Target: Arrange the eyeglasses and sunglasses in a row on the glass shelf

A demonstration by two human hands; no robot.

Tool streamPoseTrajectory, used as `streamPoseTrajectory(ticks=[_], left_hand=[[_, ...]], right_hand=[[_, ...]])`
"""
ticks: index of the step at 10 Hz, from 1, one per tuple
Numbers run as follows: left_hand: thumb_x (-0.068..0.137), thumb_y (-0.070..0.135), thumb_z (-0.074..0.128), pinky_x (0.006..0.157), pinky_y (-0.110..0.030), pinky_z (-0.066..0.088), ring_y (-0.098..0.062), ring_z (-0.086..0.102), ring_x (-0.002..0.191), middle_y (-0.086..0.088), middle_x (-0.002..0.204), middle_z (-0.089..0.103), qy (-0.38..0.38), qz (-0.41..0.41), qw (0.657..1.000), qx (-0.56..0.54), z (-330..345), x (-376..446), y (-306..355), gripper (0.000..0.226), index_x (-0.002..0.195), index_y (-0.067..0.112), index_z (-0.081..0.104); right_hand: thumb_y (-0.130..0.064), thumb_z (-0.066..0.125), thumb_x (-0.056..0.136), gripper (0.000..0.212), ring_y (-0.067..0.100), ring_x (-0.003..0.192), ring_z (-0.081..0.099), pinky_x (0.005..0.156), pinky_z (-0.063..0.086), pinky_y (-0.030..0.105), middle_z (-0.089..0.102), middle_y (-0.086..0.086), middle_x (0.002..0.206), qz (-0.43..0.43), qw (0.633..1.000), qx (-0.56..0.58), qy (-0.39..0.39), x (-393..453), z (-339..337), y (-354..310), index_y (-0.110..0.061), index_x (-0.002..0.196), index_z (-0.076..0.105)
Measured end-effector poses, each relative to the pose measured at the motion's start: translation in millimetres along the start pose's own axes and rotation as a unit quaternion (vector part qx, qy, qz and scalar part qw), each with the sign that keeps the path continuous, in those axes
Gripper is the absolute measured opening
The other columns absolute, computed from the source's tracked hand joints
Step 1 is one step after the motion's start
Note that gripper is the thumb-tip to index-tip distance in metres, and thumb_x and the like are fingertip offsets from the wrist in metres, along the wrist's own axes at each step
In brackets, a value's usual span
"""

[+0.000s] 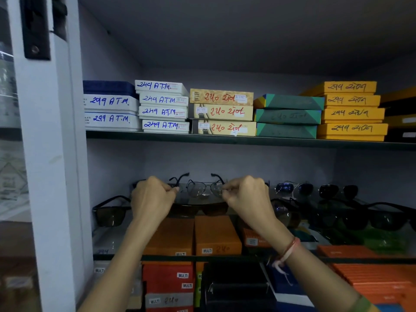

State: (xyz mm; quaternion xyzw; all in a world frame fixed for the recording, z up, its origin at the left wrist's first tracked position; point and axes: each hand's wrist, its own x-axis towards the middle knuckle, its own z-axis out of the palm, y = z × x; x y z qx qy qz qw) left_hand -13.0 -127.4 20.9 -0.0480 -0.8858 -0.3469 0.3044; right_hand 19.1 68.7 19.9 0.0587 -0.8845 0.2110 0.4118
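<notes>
— hands, where? and closed on what?

— left hand curled, pinching left corner of clear-lens eyeglasses. right hand curled too, pinching right corner of same frame. thin red thread bracelet on right wrist.

— eyeglasses, where exactly?

— held between both hands, at back part of glass shelf, near rear wall. thin dark metal frame, lenses facing camera, both temple arms open and pointing backward and up. touching glass or lifted a little: cannot tell.

— other pairs on same shelf?

— brown-tinted sunglasses at front left, standing on glass. another dark pair just in front of held eyeglasses, partly hidden by both hands. to the right, row of dark sunglasses along back, blue-tinted one at its left end, and more black pairs in front of them, close together.

— and under the glass?

— orange boxes seen through glass, white "multi" labels on them. more boxes lower, red and grey.

— above?

— upper shelf with stacked flat boxes: white boxes with blue handwriting at left, cream boxes with red writing in middle, then green boxes, then yellow boxes at right. white cabinet frame at left side.
</notes>
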Motion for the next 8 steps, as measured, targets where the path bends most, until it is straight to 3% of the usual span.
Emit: streamPoseTrajectory(ticks=[1, 2, 4, 5, 6, 7, 8], left_hand=[[0.082, 0.029, 0.07, 0.053, -0.031, 0.051, -0.023, 0.062, 0.059, -0.007, 0.062, 0.065, -0.088, -0.056, 0.994, 0.037, 4.2, 16.1, 0.8, 0.031, 0.059, 0.008, 0.066], [0.079, 0.029, 0.069, 0.042, -0.025, 0.036, -0.018, 0.053, 0.049, -0.002, 0.055, 0.057, -0.109, -0.079, 0.985, 0.106, 7.8, 24.5, 2.1, 0.034, 0.054, 0.012, 0.053], [0.078, 0.031, 0.07, 0.046, -0.025, 0.037, -0.016, 0.051, 0.051, -0.001, 0.058, 0.055, -0.121, -0.068, 0.973, 0.183, 20.0, 29.0, 1.6, 0.032, 0.057, 0.014, 0.053], [0.077, 0.033, 0.072, 0.062, -0.03, 0.047, -0.021, 0.057, 0.064, -0.001, 0.06, 0.052, -0.137, -0.076, 0.966, 0.205, 22.4, 26.7, 5.0, 0.033, 0.059, 0.013, 0.052], [0.076, 0.042, 0.072, 0.081, -0.034, 0.052, -0.024, 0.065, 0.082, -0.003, 0.067, 0.056, -0.161, -0.079, 0.956, 0.231, 19.1, 24.7, 12.2, 0.033, 0.08, 0.009, 0.064], [0.074, 0.059, 0.066, 0.085, -0.037, 0.053, -0.026, 0.066, 0.087, -0.007, 0.087, 0.069, -0.155, -0.068, 0.956, 0.238, 15.4, 20.8, 19.0, 0.052, 0.09, 0.009, 0.069], [0.079, 0.058, 0.061, 0.072, -0.035, 0.057, -0.024, 0.067, 0.082, -0.005, 0.09, 0.074, -0.067, 0.019, 0.982, 0.173, 7.1, 3.8, 29.3, 0.043, 0.096, 0.022, 0.074]], right_hand=[[-0.016, 0.072, 0.079, 0.012, 0.022, 0.084, 0.073, 0.081, 0.061, 0.038, 0.08, 0.005, 0.09, 0.041, 0.997, -0.002, -0.066, 7.3, 4.9, 3.4, -0.014, 0.086, 0.081], [-0.011, 0.073, 0.079, 0.008, 0.018, 0.084, 0.073, 0.082, 0.062, 0.037, 0.08, 0.004, 0.088, 0.062, 0.991, -0.014, -0.114, 12.5, 11.4, 6.3, -0.011, 0.083, 0.08], [-0.009, 0.069, 0.079, 0.012, 0.022, 0.075, 0.074, 0.074, 0.063, 0.036, 0.078, 0.009, 0.077, 0.083, 0.984, -0.042, -0.15, 20.1, 21.0, 12.5, -0.002, 0.076, 0.079], [-0.009, 0.069, 0.079, 0.013, 0.023, 0.078, 0.074, 0.077, 0.062, 0.037, 0.078, 0.01, 0.079, 0.083, 0.982, -0.039, -0.165, 22.8, 23.0, 15.6, -0.001, 0.075, 0.078], [-0.015, 0.07, 0.081, 0.013, 0.023, 0.086, 0.072, 0.084, 0.06, 0.04, 0.079, 0.01, 0.088, 0.076, 0.981, -0.029, -0.173, 24.8, 20.5, 18.7, -0.007, 0.082, 0.08], [-0.033, 0.069, 0.086, 0.017, 0.01, 0.066, 0.066, 0.066, 0.058, 0.026, 0.079, 0.002, 0.093, 0.07, 0.983, -0.005, -0.17, 21.0, 9.7, 18.3, -0.019, 0.09, 0.08], [-0.038, 0.067, 0.087, 0.02, 0.002, 0.05, 0.058, 0.052, 0.053, 0.021, 0.079, -0.002, 0.089, 0.056, 0.991, 0.037, -0.115, 12.7, -22.4, 19.9, -0.022, 0.094, 0.079]])
